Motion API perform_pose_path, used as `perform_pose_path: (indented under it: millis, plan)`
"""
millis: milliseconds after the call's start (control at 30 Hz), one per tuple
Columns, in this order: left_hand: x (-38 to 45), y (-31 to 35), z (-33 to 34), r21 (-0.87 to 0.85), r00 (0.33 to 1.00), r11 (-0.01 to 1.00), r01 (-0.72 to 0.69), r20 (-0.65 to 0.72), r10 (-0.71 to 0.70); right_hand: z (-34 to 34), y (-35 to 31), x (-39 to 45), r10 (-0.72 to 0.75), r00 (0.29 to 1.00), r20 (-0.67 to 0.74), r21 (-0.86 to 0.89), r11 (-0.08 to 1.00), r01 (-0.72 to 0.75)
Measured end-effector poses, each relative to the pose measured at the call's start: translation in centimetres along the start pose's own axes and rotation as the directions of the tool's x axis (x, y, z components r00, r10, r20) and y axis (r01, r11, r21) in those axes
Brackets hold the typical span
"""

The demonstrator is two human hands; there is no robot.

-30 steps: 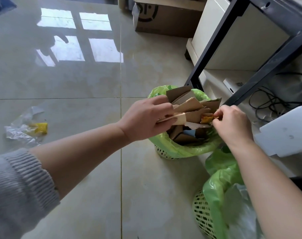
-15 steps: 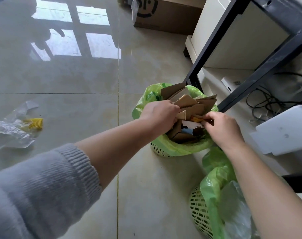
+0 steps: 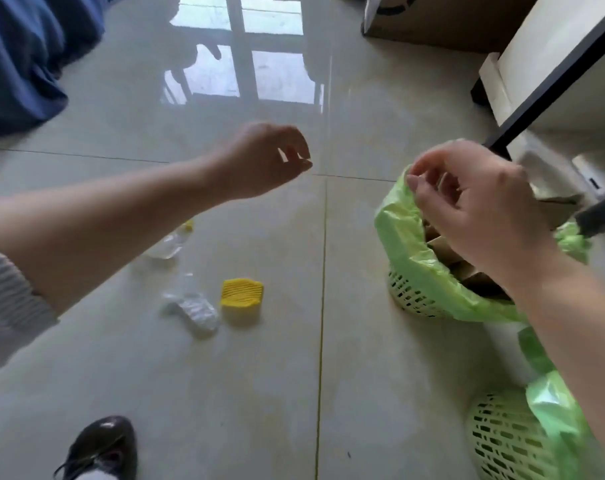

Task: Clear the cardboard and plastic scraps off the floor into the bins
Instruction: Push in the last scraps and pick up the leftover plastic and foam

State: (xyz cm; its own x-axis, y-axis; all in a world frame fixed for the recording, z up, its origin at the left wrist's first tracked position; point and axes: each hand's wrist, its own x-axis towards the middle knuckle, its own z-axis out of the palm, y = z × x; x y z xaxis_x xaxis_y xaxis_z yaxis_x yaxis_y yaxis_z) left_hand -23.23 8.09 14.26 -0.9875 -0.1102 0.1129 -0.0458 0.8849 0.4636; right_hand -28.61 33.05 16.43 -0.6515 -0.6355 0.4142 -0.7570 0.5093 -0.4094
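Change: both hands have come off the cardboard they were pressing into the far bin and now hold nothing.
Left hand: mid-frame above the floor, fingers loosely curled, empty.
Right hand: over the far bin at right, fingers relaxed and apart.
Cardboard: inside that bin.
Plastic scraps: clear wrap and yellow piece on the floor, lower centre-left.
Near bin: lower right.
Meaning: cardboard looks binned; plastic likely next.

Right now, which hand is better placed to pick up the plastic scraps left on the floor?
Left. The left hand hangs empty over the floor nearest the clear plastic and yellow piece; the right hand is over the cardboard bin.
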Motion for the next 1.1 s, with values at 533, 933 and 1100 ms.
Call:
perform_pose_path:
  millis: [533,933,1100]
  plan:
    - [-19.6,-20.5,9.4,0.139,0.899,0.989,0.060,0.422,-0.114,29.8,-10.3,-1.4,0.171,0.495,0.852,-0.224,0.973,0.050]
    - [-19.3,-27.0,11.8,-0.100,0.993,0.993,0.065,0.109,-0.054,34.6,-8.2,1.2,0.136,0.427,0.894,-0.176,0.983,0.056]
    - [-16.7,-31.8,7.7,-0.178,0.935,0.926,0.333,-0.065,-0.349,38.6,-9.3,8.0,-0.033,0.664,0.747,0.004,0.999,0.046]
